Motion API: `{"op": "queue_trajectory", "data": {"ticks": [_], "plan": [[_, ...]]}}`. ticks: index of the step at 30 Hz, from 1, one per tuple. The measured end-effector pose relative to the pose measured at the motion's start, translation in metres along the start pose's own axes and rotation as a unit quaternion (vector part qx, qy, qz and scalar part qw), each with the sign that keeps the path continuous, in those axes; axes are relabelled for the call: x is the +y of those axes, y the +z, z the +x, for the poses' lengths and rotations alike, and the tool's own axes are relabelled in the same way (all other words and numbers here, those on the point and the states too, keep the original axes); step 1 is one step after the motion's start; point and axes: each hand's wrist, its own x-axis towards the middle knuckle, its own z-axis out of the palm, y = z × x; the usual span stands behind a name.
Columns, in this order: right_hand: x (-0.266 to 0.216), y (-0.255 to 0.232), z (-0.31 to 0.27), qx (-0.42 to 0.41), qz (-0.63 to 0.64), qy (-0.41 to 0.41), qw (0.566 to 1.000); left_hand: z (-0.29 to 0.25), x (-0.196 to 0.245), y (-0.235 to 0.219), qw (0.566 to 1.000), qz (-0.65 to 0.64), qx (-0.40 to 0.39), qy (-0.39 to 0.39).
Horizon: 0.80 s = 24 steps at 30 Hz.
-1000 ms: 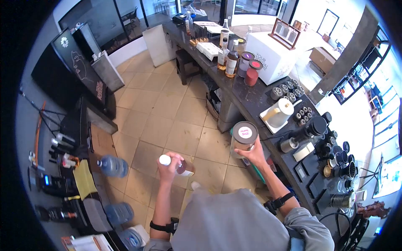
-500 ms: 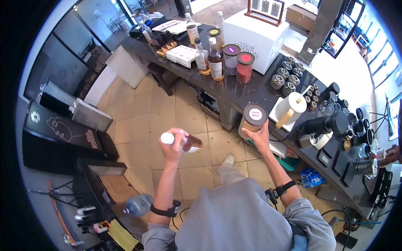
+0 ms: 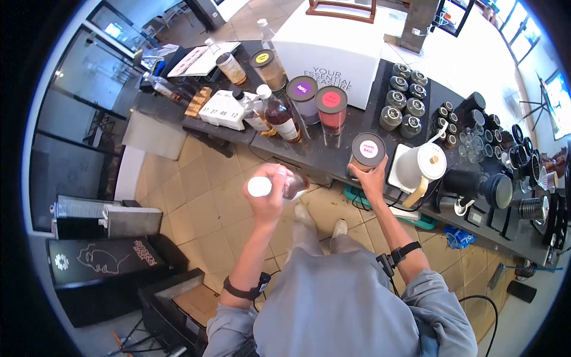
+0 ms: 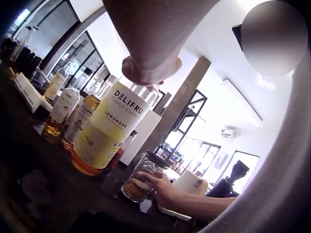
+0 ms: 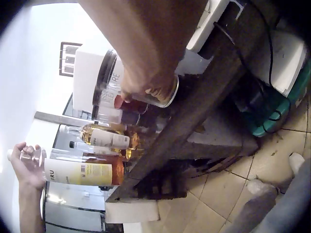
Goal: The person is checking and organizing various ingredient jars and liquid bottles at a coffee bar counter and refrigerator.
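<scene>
My left hand (image 3: 269, 196) grips a syrup bottle (image 4: 109, 127) around its neck, just under the white cap (image 3: 259, 187). Its yellow and white label reads "Delifru Lemonade", with amber liquid low inside. In the head view the bottle is in front of the counter's near edge. My right hand (image 3: 372, 181) holds a clear jar (image 5: 170, 92) around its side, thumb and fingers wrapped on it. The jar has a dark lid (image 3: 367, 149) with a round white sticker and light brown contents. It is upright at the counter's near edge, left of a white kettle (image 3: 419, 166).
On the dark counter (image 3: 333, 152) stand a red-stickered jar (image 3: 331, 110), a purple-stickered jar (image 3: 303, 98) and several syrup bottles (image 3: 282, 122). Behind is a large white box (image 3: 324, 50). Small lidded jars (image 3: 395, 98) and a black grinder (image 3: 476, 184) are to the right.
The view has moved closer to the counter. The held jar has come from in front of the counter to its edge. The bottle, still in my left hand, is nearer the other bottles.
</scene>
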Motion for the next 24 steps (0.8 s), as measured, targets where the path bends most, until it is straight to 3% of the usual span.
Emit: {"op": "queue_trajectory", "data": {"ticks": [4, 6, 8, 12, 16, 22, 24], "plan": [[0.003, 0.011, 0.013, 0.035, -0.014, 0.015, 0.999, 0.04, -0.025, 0.011, 0.997, 0.048, -0.059, -0.006], [-0.005, 0.018, 0.018, 0.065, -0.05, 0.061, 0.995, 0.057, -0.039, 0.015, 0.996, 0.033, -0.072, -0.03], [-0.003, 0.029, 0.026, 0.087, -0.062, 0.078, 0.991, 0.076, -0.051, 0.023, 0.992, 0.044, -0.106, 0.048], [0.017, 0.04, 0.041, 0.097, -0.108, 0.067, 0.987, 0.105, -0.069, 0.037, 0.982, 0.047, -0.15, 0.109], [0.025, 0.043, 0.051, 0.105, -0.154, 0.067, 0.98, 0.121, -0.08, 0.045, 0.974, 0.029, -0.208, 0.089], [0.016, 0.045, 0.058, 0.062, -0.135, 0.132, 0.98, 0.133, -0.103, 0.055, 0.958, 0.008, -0.263, 0.112], [0.023, 0.047, 0.058, 0.089, -0.141, 0.114, 0.979, 0.134, -0.111, 0.057, 0.954, 0.005, -0.275, 0.12]]}}
